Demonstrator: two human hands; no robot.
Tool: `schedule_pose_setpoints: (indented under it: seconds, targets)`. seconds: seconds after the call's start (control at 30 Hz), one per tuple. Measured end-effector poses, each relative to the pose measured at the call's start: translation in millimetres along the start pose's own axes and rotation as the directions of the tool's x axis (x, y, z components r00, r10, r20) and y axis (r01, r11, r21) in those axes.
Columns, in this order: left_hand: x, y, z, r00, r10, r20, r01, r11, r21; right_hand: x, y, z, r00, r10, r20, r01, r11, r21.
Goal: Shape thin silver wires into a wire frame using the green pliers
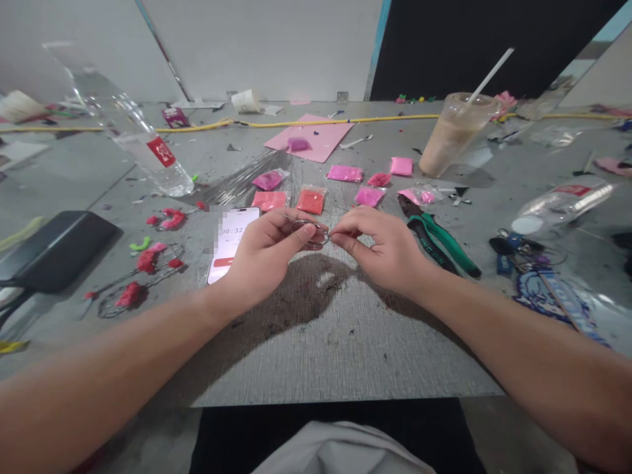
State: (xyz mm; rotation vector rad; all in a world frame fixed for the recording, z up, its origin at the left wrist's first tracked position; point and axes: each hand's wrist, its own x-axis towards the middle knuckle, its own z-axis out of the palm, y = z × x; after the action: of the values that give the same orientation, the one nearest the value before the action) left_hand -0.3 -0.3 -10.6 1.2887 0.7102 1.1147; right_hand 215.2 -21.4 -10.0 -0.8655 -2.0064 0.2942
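Observation:
Between thumb and fingers, my left hand (269, 247) grips a piece of thin bent wire (320, 238), silvery and looped. The fingertips of my right hand (378, 243) pinch the wire's right end. Both hands are just above the grey table (320, 368), close together. A phone (234, 240) with a timer on its screen lies beside my left wrist. Pliers with green and black handles (439, 240) rest to the right of my right hand. Past my fingers are small packets of red clay (311, 199) and pink clay (345, 173).
Wire shapes with red clay (131, 294) lie at left near a black power bank (62, 250). An upright water bottle (133, 138), a drink cup with a straw (454, 135) and a lying bottle (563, 204) stand around. A yellow cable (296, 123) crosses the back; straight wires (247, 178) lie mid-table.

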Motion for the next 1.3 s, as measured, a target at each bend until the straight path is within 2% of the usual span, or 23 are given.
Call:
schedule_pose_setpoints:
  seconds: [0.17, 0.33, 0.53, 0.77, 0.93, 1.1, 1.3]
  targets:
    - [-4.9, 5.4, 5.6, 0.998, 0.040, -0.057, -0.032, 0.990, 0.134, -2.0, -3.8, 4.6, 0.997, 0.062, -0.050, -0.063, 0.998, -0.025]
    - [-8.2, 10.2, 9.4, 0.994, 0.073, -0.081, -0.052, 0.970, 0.238, -2.9, -5.2, 5.6, 0.995, 0.074, -0.073, -0.077, 0.996, -0.041]
    - [-12.2, 11.6, 11.2, 0.989, 0.111, -0.096, -0.078, 0.953, 0.293, -5.2, -11.8, 7.1, 0.988, 0.107, -0.108, -0.113, 0.992, -0.053]
    - [-15.0, 13.8, 12.1, 0.987, 0.146, -0.060, -0.118, 0.933, 0.339, -6.9, -21.8, 8.2, 0.984, 0.101, -0.147, -0.111, 0.992, -0.066]
    - [-12.9, 14.0, 11.2, 0.988, 0.138, -0.065, -0.114, 0.952, 0.284, -8.4, -16.5, 9.6, 0.988, 0.008, -0.151, -0.019, 0.997, -0.074]
    - [-9.6, 12.3, 9.3, 0.997, 0.053, -0.055, -0.042, 0.982, 0.183, -8.9, -12.5, 10.5, 0.989, -0.017, -0.144, 0.006, 0.997, -0.076]
    - [-5.8, 10.9, 5.8, 0.999, 0.038, -0.020, -0.032, 0.970, 0.242, -7.6, -12.5, 8.1, 0.993, 0.000, -0.120, -0.010, 0.997, -0.077]
